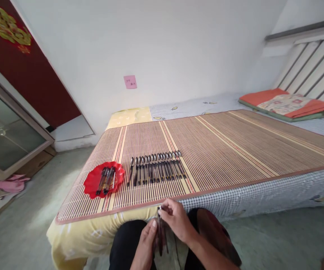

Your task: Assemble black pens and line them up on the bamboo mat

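Pen (pixel 160 228), dark, slim, upright, gripped by both hands

The room is evenly and softly lit; straight lines are bowed toward the edges, and faint shadows are cast.

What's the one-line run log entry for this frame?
left hand: grip on pen | right hand: at pen tip | bamboo mat: row of pens | red plate: several pens
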Tool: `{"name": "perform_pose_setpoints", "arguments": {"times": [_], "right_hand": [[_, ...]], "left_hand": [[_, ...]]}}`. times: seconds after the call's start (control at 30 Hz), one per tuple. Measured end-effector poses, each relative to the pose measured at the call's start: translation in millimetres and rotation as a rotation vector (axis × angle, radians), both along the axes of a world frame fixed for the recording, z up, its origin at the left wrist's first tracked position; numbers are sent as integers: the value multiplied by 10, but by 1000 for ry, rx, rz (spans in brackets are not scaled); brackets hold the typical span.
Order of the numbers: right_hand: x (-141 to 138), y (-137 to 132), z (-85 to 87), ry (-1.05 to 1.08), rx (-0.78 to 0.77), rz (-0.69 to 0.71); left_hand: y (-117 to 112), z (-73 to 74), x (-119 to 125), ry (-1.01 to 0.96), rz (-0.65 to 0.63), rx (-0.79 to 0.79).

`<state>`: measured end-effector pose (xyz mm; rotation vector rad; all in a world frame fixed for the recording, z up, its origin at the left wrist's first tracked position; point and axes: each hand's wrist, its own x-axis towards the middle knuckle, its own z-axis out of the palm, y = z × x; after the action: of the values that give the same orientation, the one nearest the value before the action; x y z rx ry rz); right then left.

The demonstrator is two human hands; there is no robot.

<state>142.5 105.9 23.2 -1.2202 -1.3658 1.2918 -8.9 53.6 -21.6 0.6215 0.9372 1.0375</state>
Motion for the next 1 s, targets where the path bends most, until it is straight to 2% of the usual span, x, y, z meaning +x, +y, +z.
{"name": "perform_pose_setpoints", "arguments": {"times": [0.1,0.2,0.3,0.43,0.57,0.77,1.0], "right_hand": [[442,310,270,-63,8,-4],[990,809,526,-217,22,-52],[1380,1361,645,-366,7,-113],[1506,1918,534,-505,-67,-131],[1440,2196,283,-645,-124,-116],[1409,2326,22,-766,-138,-120],[1422,2259,12,-873,-92,-135]], "left_hand": [[4,-15,-7,28,-2,-5],[15,-29,-11,20,-14,-56],[22,-45,1,38,-37,-58],[32,-132,10,50,-42,-61],[51,-263,-8,52,-68,-55],[76,-340,-12,50,-84,-56],[65,-318,5,49,-80,-92]]}}
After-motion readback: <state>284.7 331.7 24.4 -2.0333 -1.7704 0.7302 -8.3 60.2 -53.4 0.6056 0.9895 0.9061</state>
